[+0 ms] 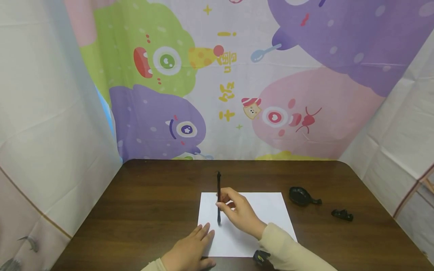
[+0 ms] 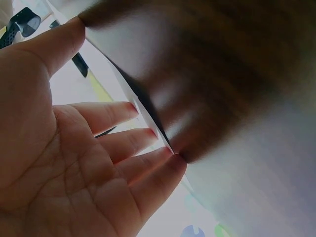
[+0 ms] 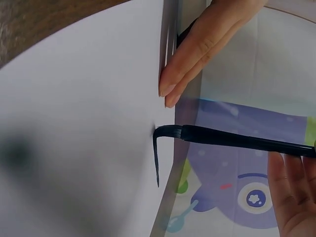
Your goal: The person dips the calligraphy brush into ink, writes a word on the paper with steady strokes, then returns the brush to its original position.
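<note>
My right hand pinches a dark writing brush between thumb and fingers and holds it nearly upright over a white sheet of paper. In the right wrist view the black bristles meet the paper and bend there. From them a thin dark line runs along the sheet. My left hand lies palm down at the sheet's lower left edge, fingers extended, fingertips on the paper. The left wrist view shows its palm from below, with fingertips at the paper's edge.
On the brown table, right of the sheet, lies a black shallow dish with a short handle. Beyond it is a small dark bumpy object, perhaps a brush rest. A cartoon-printed curtain hangs behind the table.
</note>
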Motion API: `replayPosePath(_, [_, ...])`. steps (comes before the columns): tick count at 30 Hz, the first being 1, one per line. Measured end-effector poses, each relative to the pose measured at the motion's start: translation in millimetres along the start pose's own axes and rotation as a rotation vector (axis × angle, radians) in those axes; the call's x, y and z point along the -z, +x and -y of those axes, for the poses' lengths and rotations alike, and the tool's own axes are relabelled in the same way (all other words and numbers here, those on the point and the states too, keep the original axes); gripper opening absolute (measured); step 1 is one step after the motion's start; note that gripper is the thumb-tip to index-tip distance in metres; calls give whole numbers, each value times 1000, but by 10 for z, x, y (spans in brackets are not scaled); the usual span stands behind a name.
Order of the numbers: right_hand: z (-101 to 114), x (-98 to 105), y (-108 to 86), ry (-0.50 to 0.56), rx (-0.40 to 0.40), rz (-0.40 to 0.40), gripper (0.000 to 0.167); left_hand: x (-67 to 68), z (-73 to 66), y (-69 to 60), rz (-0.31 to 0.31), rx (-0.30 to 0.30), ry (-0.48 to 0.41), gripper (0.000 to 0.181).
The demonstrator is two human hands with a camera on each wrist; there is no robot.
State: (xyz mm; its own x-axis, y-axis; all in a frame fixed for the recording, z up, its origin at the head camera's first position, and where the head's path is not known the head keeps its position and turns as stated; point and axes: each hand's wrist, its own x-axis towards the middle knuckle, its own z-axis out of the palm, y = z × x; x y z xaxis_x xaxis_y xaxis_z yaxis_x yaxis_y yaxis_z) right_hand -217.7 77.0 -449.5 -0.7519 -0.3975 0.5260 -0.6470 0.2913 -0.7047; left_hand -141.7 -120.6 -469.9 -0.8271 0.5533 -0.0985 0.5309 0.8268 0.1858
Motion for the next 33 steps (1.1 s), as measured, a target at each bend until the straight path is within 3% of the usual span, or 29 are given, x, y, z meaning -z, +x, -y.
replayPosePath(8, [46, 9, -31, 14, 26, 9, 21, 2, -3, 1, -4, 1, 7, 79])
replayPosePath(20, [49, 22, -35, 30, 3, 13, 19, -9, 13, -5, -30, -33, 12, 79])
replayPosePath(33, [8, 159, 88, 130, -32, -81, 23, 2, -8, 5, 6, 5, 7, 79])
